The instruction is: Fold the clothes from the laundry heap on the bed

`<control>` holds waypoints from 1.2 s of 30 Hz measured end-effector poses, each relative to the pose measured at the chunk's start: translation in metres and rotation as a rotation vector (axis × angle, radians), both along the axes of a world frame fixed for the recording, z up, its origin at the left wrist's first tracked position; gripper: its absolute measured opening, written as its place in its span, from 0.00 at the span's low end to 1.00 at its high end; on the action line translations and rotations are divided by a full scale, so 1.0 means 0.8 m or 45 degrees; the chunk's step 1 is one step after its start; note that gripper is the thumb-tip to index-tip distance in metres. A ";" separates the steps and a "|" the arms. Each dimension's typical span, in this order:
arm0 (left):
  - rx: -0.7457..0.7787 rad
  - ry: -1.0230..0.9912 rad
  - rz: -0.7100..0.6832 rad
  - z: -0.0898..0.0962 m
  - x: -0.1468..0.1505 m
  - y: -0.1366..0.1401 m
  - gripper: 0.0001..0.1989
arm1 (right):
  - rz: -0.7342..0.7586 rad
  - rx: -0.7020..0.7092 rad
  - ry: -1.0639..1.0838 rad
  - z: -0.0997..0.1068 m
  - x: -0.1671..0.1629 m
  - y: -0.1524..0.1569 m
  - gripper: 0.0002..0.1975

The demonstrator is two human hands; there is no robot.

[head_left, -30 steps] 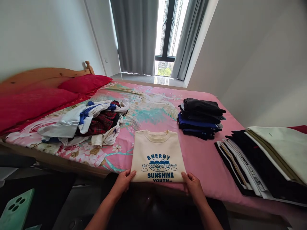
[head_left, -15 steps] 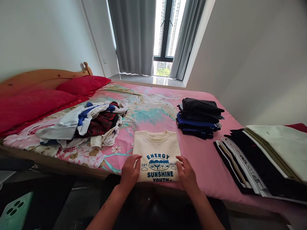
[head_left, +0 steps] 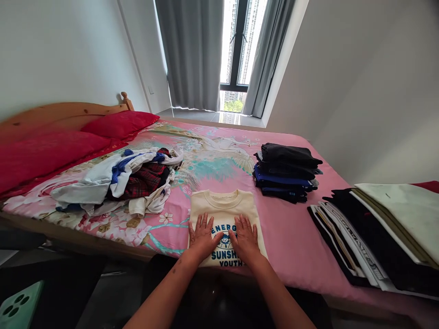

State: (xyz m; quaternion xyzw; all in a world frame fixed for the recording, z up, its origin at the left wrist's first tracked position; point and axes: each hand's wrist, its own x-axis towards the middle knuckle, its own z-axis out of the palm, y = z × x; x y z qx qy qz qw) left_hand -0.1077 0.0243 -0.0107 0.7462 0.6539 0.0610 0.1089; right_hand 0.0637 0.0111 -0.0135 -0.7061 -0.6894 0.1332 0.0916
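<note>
A cream T-shirt with blue lettering lies folded into a rectangle at the bed's near edge, its collar pointing away from me. My left hand rests flat on the left half of its front, fingers spread. On the right half lies my right hand, also flat with the fingers apart. Between them the two thumbs come close together over the printed picture. Part of the print is hidden under my hands.
A loose heap of clothes lies on the left of the bed, near red pillows. To the right stand a stack of dark folded clothes and a row of folded garments. A green phone is at lower left.
Both hands have moved inward from the T-shirt's side edges and now lie flat on its front. The view has shifted slightly; the clothes piles stay where they were.
</note>
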 end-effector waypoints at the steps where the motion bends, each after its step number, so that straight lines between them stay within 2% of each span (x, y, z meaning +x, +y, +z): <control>1: 0.008 -0.005 -0.024 0.001 0.001 0.000 0.34 | 0.019 0.011 -0.001 0.002 0.001 -0.001 0.28; 4: -0.005 -0.025 -0.091 -0.002 -0.001 -0.002 0.31 | 0.101 0.042 -0.005 -0.005 0.010 -0.005 0.27; 9: -0.069 -0.045 -0.050 -0.006 -0.005 -0.005 0.31 | 0.103 0.020 -0.002 -0.020 0.021 -0.011 0.27; 12: -0.043 -0.068 -0.046 0.010 -0.001 0.005 0.28 | 0.054 0.008 0.014 -0.004 0.014 -0.003 0.27; 15: 0.118 -0.079 -0.059 0.026 0.007 0.027 0.25 | 0.020 0.155 -0.011 0.015 0.005 0.019 0.27; 17: 0.172 -0.074 -0.047 0.027 0.011 0.043 0.28 | 0.034 0.219 -0.046 0.017 0.002 0.039 0.28; 22: 0.053 -0.022 0.222 -0.012 0.012 0.063 0.36 | -0.111 0.002 -0.064 -0.018 0.005 0.070 0.35; 26: 0.096 0.014 0.245 -0.032 0.008 0.061 0.37 | -0.111 0.049 -0.064 -0.038 0.006 0.069 0.35; 29: 0.109 0.018 0.220 -0.024 0.009 0.061 0.36 | -0.133 0.082 -0.056 -0.033 0.003 0.068 0.34; 34: 0.249 -0.017 0.057 0.003 0.016 0.079 0.33 | -0.167 0.239 -0.076 -0.006 0.005 0.093 0.32; 36: 0.255 -0.042 0.121 0.005 0.015 0.090 0.33 | -0.184 0.250 -0.072 -0.003 0.011 0.106 0.33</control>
